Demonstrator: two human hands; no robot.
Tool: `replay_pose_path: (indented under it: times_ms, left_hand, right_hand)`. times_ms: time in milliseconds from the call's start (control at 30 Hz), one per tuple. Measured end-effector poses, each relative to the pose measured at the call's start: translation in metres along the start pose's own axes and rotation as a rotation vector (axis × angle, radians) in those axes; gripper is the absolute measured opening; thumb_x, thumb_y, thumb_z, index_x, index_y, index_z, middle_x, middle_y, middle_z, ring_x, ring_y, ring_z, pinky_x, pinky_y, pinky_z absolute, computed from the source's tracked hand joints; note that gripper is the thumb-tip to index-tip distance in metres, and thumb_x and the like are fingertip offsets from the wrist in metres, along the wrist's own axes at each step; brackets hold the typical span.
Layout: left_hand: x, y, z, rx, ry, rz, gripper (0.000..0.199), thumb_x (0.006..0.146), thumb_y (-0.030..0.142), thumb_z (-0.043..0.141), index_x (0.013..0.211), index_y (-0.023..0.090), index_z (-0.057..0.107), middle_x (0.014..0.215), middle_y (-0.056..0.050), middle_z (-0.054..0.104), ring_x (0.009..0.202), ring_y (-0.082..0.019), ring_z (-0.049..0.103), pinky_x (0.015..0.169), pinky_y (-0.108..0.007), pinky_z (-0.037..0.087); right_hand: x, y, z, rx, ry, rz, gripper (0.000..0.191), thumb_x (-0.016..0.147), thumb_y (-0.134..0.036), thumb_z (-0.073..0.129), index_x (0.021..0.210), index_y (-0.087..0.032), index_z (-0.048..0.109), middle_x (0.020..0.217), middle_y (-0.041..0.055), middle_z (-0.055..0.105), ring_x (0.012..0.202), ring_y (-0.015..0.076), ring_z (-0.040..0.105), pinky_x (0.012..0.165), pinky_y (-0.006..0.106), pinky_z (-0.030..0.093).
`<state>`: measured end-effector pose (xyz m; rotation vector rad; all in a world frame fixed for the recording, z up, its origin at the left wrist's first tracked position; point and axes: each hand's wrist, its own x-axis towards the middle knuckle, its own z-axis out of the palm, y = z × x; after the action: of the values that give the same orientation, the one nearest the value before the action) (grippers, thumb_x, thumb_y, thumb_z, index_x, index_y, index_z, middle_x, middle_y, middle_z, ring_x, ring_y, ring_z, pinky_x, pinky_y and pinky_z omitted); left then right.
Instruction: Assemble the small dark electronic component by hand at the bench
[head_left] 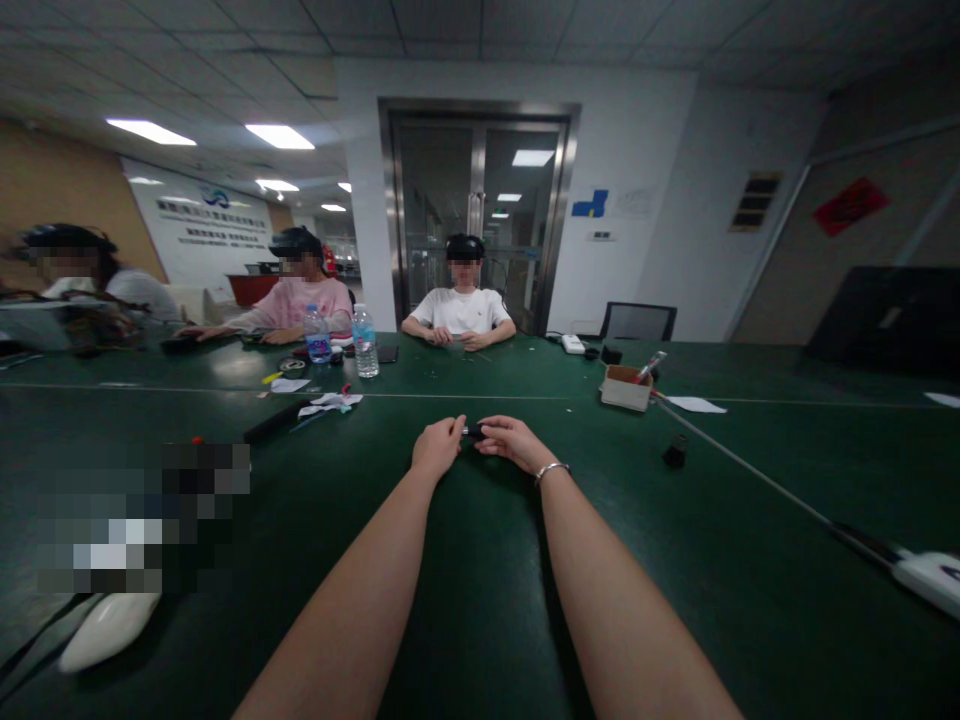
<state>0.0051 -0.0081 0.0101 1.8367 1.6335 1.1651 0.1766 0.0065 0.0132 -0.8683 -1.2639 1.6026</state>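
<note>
Both my arms reach forward over a dark green table (480,620). Between my hands is a small dark object with a shiny metal tip (472,432), too small to name. My left hand (439,447) is closed, its fingertips pinched at the metal end. My right hand (514,444), with a silver bracelet on the wrist, is closed round the black end. The fingers partly cover the object.
Two water bottles (365,342), papers (330,403) and a black rod-like item (277,421) lie front left. A small box (626,388), a dark bottle (675,451) and a cable (750,465) are at right. Three people sit across the table.
</note>
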Motion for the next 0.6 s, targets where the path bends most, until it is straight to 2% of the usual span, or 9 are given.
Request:
replay_pose_path:
  times_ms: [167, 267, 467, 600]
  left_hand:
    - [0.0011, -0.0044, 0.002, -0.031, -0.017, 0.018, 0.041, 0.082, 0.057, 0.039, 0.071, 0.022, 0.058, 0.059, 0.0, 0.061, 0.053, -0.015, 0.054, 0.055, -0.025, 0.035]
    - [0.0037, -0.0071, 0.004, -0.127, -0.017, 0.067, 0.037, 0.082, 0.054, 0.043, 0.075, 0.022, 0.059, 0.065, -0.001, 0.062, 0.058, -0.015, 0.056, 0.059, -0.025, 0.038]
    - [0.0065, -0.0074, 0.0038, -0.306, 0.045, 0.171, 0.021, 0.077, 0.037, 0.058, 0.088, 0.02, 0.062, 0.089, -0.005, 0.065, 0.077, -0.016, 0.058, 0.07, -0.027, 0.043]
    - [0.0075, -0.0079, 0.0018, -0.363, 0.035, 0.19, 0.022, 0.07, 0.027, 0.066, 0.091, 0.019, 0.063, 0.093, -0.006, 0.065, 0.08, -0.017, 0.06, 0.074, -0.03, 0.046]
  right_hand:
    - [0.001, -0.0006, 0.0005, 0.016, 0.016, 0.001, 0.013, 0.08, -0.01, 0.06, 0.092, -0.01, 0.056, 0.074, 0.0098, 0.069, 0.06, 0.0148, 0.069, 0.06, 0.024, 0.058]
    - [0.0016, -0.0004, 0.0002, 0.032, 0.018, 0.004, 0.01, 0.082, -0.012, 0.059, 0.091, -0.01, 0.055, 0.07, 0.0104, 0.069, 0.059, 0.0149, 0.068, 0.059, 0.023, 0.057]
    - [0.0022, 0.0007, -0.0011, 0.04, 0.026, -0.016, 0.005, 0.085, -0.015, 0.056, 0.088, -0.011, 0.054, 0.069, 0.0119, 0.069, 0.059, 0.0151, 0.069, 0.057, 0.022, 0.057]
    - [0.0026, 0.0011, -0.0012, 0.033, 0.031, -0.012, 0.004, 0.086, -0.015, 0.055, 0.087, -0.011, 0.054, 0.068, 0.0116, 0.069, 0.058, 0.0148, 0.068, 0.058, 0.022, 0.057]
